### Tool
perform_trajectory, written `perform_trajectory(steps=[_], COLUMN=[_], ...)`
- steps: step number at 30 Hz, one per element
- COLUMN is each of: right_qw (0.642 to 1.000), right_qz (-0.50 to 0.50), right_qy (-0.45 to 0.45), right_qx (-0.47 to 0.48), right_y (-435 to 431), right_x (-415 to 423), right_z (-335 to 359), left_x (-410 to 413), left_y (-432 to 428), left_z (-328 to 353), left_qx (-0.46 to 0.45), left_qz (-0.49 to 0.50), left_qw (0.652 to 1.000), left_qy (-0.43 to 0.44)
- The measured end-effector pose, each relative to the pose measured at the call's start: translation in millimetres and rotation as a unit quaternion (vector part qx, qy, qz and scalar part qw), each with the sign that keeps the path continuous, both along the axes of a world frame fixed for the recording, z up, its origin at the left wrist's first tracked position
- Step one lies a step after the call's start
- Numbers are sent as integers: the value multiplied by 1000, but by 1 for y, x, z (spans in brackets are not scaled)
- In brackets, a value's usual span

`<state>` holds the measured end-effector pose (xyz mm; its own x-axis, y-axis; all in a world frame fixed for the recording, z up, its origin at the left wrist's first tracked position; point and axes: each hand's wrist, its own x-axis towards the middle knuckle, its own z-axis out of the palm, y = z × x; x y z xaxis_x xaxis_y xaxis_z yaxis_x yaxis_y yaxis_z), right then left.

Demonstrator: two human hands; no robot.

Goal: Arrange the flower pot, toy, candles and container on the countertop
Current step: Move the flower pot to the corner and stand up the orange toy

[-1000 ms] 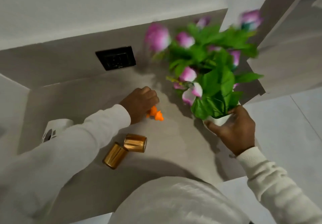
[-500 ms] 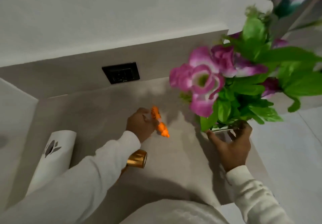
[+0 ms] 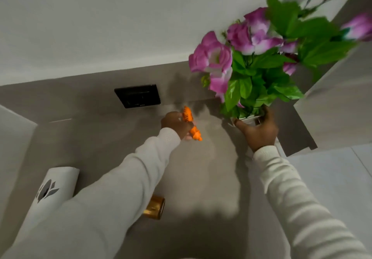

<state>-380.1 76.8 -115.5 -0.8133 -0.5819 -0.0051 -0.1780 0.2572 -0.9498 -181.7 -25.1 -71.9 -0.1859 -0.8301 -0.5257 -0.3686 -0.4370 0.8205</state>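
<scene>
From the head camera, the arranging looks to be mid-way: two of the pieces are in hand and the others have yet to be dealt with. The right hand [image 3: 259,131] wraps the white flower pot [image 3: 248,118] at the right of the countertop [image 3: 201,168], close to the back wall; thumb on the near side of the rim, fingers curled round the far side, the pink blooms and green leaves rising above the knuckles. Whether the pot's base is down on the surface I cannot tell — the hand hides it. The left hand [image 3: 175,124] pinches the orange striped toy [image 3: 191,123] between thumb and closed fingers, the toy sticking out to the right of the knuckles, head end down toward the counter, just left of the pot. One gold candle [image 3: 155,207] lies on its side near the front edge, partly under the left sleeve — others, if any, are hidden. The white container [image 3: 54,186] with a flower mark lies at the far left, untouched.
</scene>
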Motion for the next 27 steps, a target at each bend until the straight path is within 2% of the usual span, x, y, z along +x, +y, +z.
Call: perform_trajectory(steps=[5,9,13,15,17,19,21,24,27], right_qw=[999,1000,999,998,993,966,916,840,783], right_qz=[-8,-7,-34,4,110,254,386,504,557], right_qy=[31,20,38,57,44,-6,-34,50,115], right_qx=[-2,5,-4,-7,6,42,107,194,252], right_y=[-24,-26,6,32,56,75,84,78,64], right_x=[-8,-6,25,57,93,129,159,190,214], right_z=[-9,-5,9,13,20,26,30,25,24], left_x=[-8,-1,33,69,109,153,188,218,227], left_y=[-18,-19,-8,3,19,41,67,102,124], left_z=[-4,-2,10,16,21,22,21,17,8], left_qx=[-2,-21,-80,-126,-167,-193,-195,-127,-81], left_qz=[-5,-7,-35,-54,-81,-97,-105,-165,-304], left_qw=[1000,1000,995,989,978,964,953,947,900], left_qy=[-2,-12,-40,-51,-90,-155,-208,-244,-303])
